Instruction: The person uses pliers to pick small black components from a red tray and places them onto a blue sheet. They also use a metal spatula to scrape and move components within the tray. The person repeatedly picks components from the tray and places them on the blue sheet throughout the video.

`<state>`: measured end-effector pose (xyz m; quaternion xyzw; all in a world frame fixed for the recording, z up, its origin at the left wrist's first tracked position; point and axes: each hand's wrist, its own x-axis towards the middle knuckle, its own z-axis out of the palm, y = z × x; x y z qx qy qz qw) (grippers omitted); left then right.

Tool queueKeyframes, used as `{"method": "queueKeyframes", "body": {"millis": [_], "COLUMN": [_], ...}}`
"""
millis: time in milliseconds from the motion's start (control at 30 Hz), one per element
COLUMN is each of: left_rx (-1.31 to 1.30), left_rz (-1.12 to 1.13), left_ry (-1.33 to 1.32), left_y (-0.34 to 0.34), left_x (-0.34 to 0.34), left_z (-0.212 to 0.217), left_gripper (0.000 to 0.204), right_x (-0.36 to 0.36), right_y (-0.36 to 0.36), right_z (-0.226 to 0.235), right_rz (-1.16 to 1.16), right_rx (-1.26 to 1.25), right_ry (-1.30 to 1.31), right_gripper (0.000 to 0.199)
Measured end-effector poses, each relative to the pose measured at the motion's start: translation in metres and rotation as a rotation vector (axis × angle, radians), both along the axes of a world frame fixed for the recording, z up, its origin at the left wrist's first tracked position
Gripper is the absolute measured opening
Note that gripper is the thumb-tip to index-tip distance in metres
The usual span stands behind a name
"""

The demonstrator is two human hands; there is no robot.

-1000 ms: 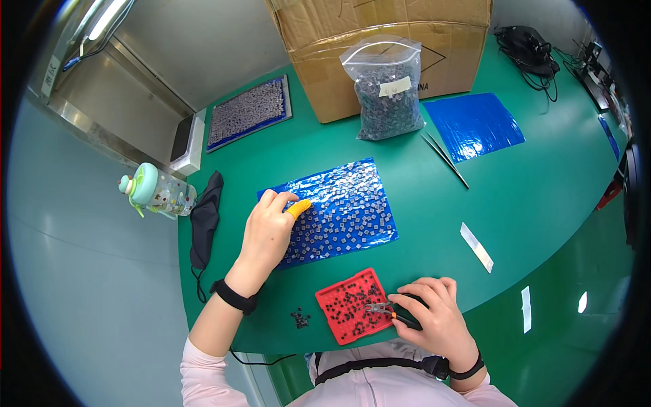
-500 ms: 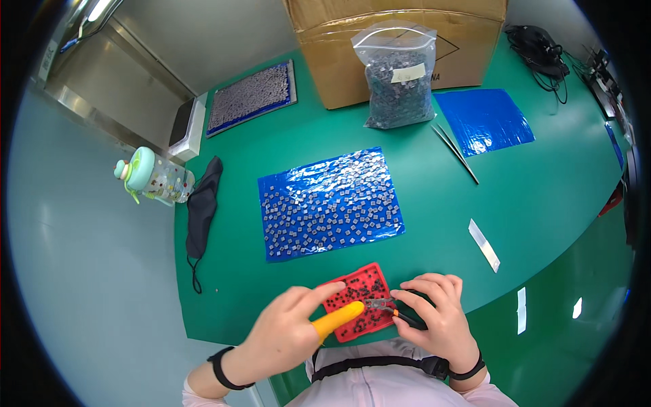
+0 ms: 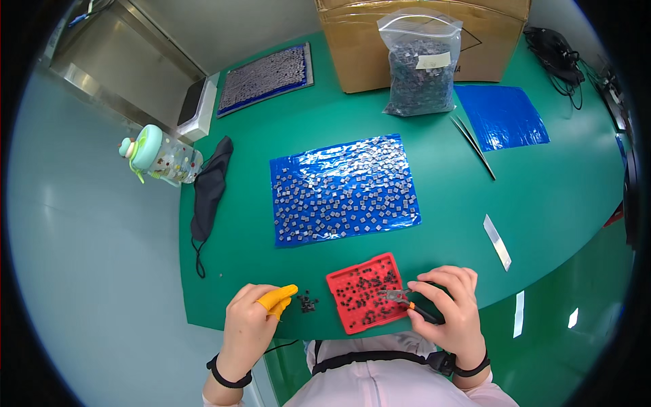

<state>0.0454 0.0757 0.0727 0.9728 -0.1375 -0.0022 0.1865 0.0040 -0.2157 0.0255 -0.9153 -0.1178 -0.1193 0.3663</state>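
Note:
My right hand (image 3: 453,312) grips a pair of small pliers (image 3: 427,313) with black and orange handles. Their metal jaws lie over the red tray (image 3: 337,286), among the small black pieces (image 3: 367,281) scattered in it. To the left of the tray, my left hand (image 3: 254,315) is closed, yellow finger covers (image 3: 278,296) on two of its fingertips pressed close together. Whatever these may pinch is too small to make out. Right beside them a little heap of black pieces (image 3: 307,302) rests on the green table.
Beyond the tray lies a blue sheet (image 3: 281,234) covered with small square parts. Tweezers (image 3: 475,149), a blade (image 3: 498,243) and another blue sheet (image 3: 502,119) are to the right. A filled zip bag (image 3: 422,74), a carton (image 3: 352,54), a bottle (image 3: 166,156) and a dark mask (image 3: 210,186) stand around.
My left hand has left the tray and moved left, beside a heap of black pieces that now shows. My right hand still holds the pliers over the tray. The whole view has shifted slightly.

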Motion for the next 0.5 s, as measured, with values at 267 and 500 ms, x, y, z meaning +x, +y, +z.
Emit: {"method": "queueKeyframes", "body": {"millis": [267,500], "left_rx": [-0.107,-0.091], "left_rz": [0.029,0.010], "left_ry": [0.095,0.098], "left_y": [0.005,0.008], "left_x": [0.000,0.000], "left_z": [-0.018,-0.022], "left_gripper": [0.024,0.018], "right_x": [0.005,0.005], "right_y": [0.003,0.005], "right_z": [-0.001,-0.001], "right_rz": [0.003,0.000], "right_rx": [-0.031,-0.046], "right_ry": [0.000,0.008], "right_gripper": [0.041,0.042]}}
